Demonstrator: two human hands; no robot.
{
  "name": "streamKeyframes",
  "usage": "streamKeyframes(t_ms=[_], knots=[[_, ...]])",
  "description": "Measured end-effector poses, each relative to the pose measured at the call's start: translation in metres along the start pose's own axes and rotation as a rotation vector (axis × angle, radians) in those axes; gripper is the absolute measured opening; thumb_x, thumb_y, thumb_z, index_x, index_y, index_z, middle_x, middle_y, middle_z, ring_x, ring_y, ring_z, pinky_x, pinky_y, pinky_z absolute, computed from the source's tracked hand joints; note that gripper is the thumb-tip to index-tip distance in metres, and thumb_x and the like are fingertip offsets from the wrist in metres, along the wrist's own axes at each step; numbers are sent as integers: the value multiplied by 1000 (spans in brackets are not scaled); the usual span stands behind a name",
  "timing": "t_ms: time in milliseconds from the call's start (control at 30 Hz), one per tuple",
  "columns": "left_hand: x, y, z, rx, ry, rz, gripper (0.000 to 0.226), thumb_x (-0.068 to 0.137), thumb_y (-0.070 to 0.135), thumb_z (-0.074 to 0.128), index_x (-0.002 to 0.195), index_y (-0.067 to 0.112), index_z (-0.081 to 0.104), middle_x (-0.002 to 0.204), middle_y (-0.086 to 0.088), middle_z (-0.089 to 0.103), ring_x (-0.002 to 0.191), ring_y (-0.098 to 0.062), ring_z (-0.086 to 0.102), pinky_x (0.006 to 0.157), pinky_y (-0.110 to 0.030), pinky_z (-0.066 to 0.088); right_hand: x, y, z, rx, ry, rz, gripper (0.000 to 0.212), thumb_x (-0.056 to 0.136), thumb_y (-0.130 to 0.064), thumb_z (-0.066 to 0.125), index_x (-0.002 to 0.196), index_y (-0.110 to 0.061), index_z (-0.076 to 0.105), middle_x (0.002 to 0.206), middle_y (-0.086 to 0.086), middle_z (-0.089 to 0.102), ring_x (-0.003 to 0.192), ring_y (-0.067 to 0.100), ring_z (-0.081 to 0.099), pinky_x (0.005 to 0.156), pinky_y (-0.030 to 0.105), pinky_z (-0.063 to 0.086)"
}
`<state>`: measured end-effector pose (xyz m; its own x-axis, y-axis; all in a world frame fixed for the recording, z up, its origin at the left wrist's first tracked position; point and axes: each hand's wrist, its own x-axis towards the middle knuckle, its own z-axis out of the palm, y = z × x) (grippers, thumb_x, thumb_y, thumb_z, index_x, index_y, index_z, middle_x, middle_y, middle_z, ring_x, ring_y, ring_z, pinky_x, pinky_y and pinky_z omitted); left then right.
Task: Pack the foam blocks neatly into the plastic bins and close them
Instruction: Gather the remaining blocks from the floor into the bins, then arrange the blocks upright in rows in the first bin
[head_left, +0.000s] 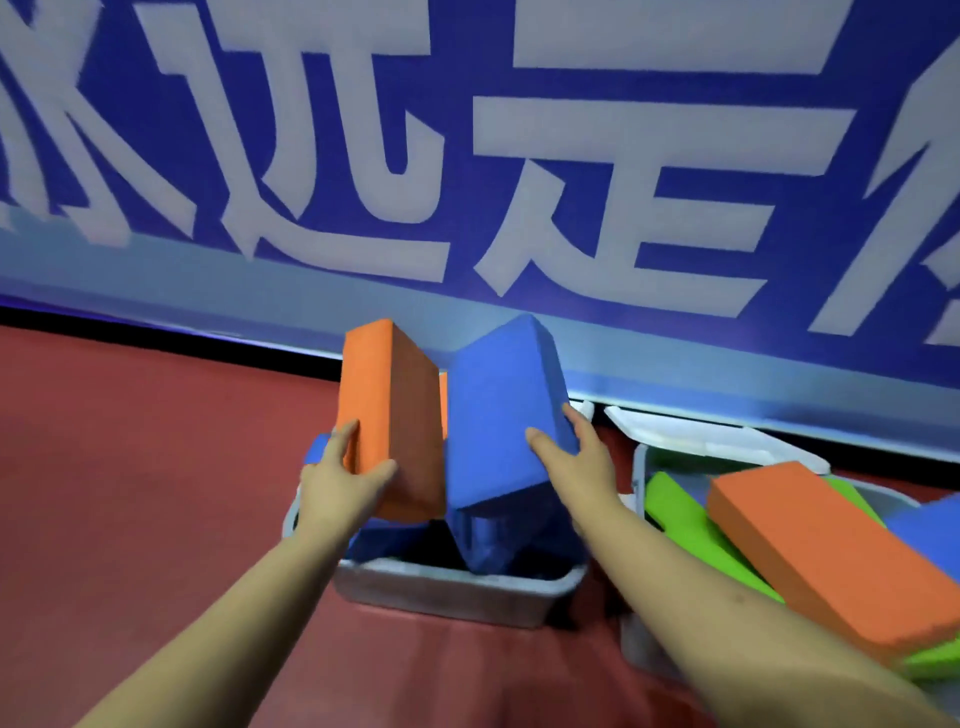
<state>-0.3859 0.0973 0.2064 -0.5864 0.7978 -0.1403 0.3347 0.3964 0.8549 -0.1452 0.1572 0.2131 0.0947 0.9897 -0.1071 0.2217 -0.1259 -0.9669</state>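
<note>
Over the grey plastic bin (457, 592) on the red floor (130, 467), our left hand (343, 483) gripped one orange foam block (389, 415) and our right hand (576, 457) one blue foam block (498, 415), both upright, side by side. Blue blocks (493, 545) crowded that bin below; we could not count them. Just right, a second bin (641, 478) before the blue banner (519, 156) held one orange block (821, 551), green blocks (685, 519) and a white lid (727, 441) behind.

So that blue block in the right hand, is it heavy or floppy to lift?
Probably light: the right hand holds the big blue block up alone, by one side. It looks stiff, with straight edges and no sag. Its matte surface likely grips rather than slips.
</note>
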Motion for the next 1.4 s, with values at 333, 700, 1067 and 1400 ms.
streamKeyframes(t_ms=[333,700,1067,1400], knots=[[62,-106,81,-65,29,-105,63,89,52,56,143,24,41,139,-14,46,124,-29,47,106,-41,36,50,79,41,-267,-294,9,75,83,-62,54,146,-47,16,158,-9,0,146,13,6,112,33,19],[11,-173,120,-1406,9,-970,69,93,64,22,137,13,36,150,-21,29,136,-38,35,107,-58,26,-47,125,78,-285,200,-368,68,81,-52,61,135,-15,45,144,8,26,131,23,34,106,29,33],[-26,-157,121,-1180,-296,-948,82,86,77,25,145,20,26,126,-12,52,118,-49,51,102,-71,27,-65,189,26,625,-5,919,72,88,-69,33,149,-34,17,154,9,22,139,29,28,103,60,32],[-143,-165,125,-1213,-222,-1038,70,88,73,30,107,8,48,87,-8,51,68,-21,57,68,-55,56,-79,127,-20,-138,325,242,60,91,-45,53,136,-8,42,145,15,27,135,28,31,109,28,23]])
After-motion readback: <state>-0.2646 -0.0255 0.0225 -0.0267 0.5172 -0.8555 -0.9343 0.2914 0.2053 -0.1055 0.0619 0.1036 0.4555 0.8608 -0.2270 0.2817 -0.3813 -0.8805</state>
